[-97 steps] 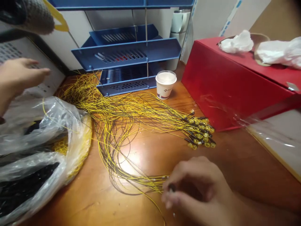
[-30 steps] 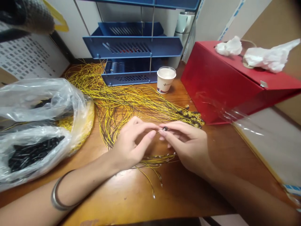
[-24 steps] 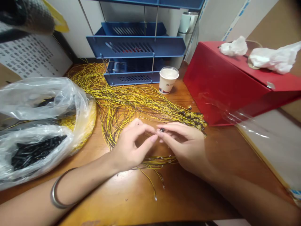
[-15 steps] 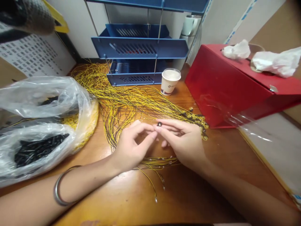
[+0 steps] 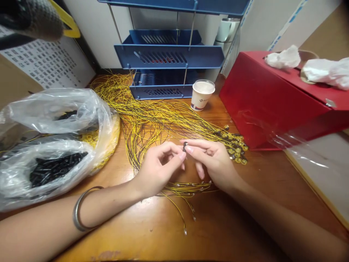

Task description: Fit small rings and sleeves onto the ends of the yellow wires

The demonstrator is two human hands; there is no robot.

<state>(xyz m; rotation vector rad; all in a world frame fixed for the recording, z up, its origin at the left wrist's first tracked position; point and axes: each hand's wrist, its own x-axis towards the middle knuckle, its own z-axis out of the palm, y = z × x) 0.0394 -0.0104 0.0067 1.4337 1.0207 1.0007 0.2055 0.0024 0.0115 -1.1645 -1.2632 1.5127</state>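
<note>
A small black plastic part is pinched between fingertips at the centre of the view, over the table. My right hand has thumb and forefinger closed on it from the right. From the left, my left hand meets it with thumb and forefinger pressed together; its other fingers are partly hidden. Beneath my hands lie several yellow-and-black wires with small clear tips. Behind them spreads a large bundle of similar wires, ending at the right in black parts with clear yellowish caps.
At left, an open plastic bag holds black parts, beside yellow rings. Blue tiered trays and a paper cup stand at the back. A red box with crumpled tissue stands at right.
The black part has turned between my fingertips and shows more of its length. The fingers of my right hand have shifted slightly. The whole view has moved a little.
</note>
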